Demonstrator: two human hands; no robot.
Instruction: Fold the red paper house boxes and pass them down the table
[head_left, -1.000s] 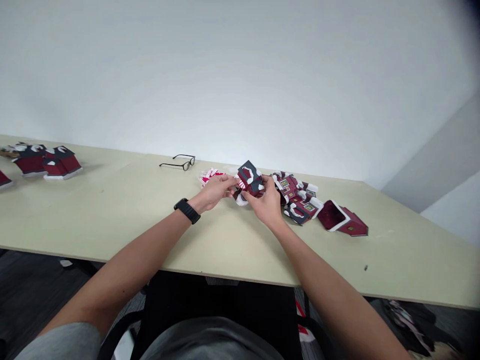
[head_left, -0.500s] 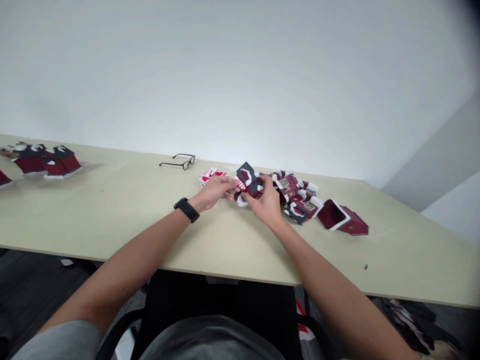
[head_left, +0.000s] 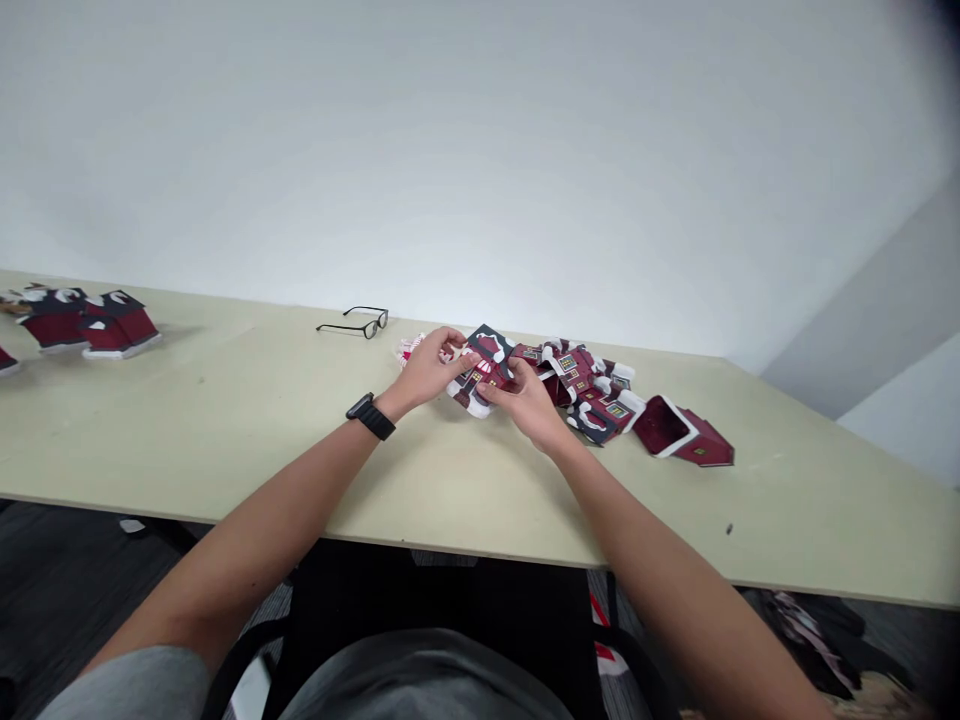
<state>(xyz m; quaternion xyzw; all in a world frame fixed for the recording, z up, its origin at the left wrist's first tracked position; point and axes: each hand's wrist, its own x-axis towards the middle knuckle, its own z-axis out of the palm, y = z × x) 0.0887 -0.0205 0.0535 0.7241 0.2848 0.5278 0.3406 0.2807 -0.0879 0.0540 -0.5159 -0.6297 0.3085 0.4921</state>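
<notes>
Between my hands is a small dark-red toy house with a dark roof and white snow trim, held tilted just above the table. My left hand grips its left side, thumb by a small red-and-white striped piece at the house's front. Around the right side, the fingers and thumb of my right hand are closed on the same house. A pile of red-and-white striped pieces lies behind my left hand, partly covered by it. More snow-trimmed red houses are heaped just right of my right hand.
One red house lies on its side at the right, its hollow base facing left. Black-framed glasses rest toward the wall. Several red houses stand at the far left of the table. A tiny dark bit lies near the front edge.
The house has turned, so its windowed front now shows. My left hand has shifted from pinching near the striped piece to gripping the house's left side. My right hand has moved slightly left.
</notes>
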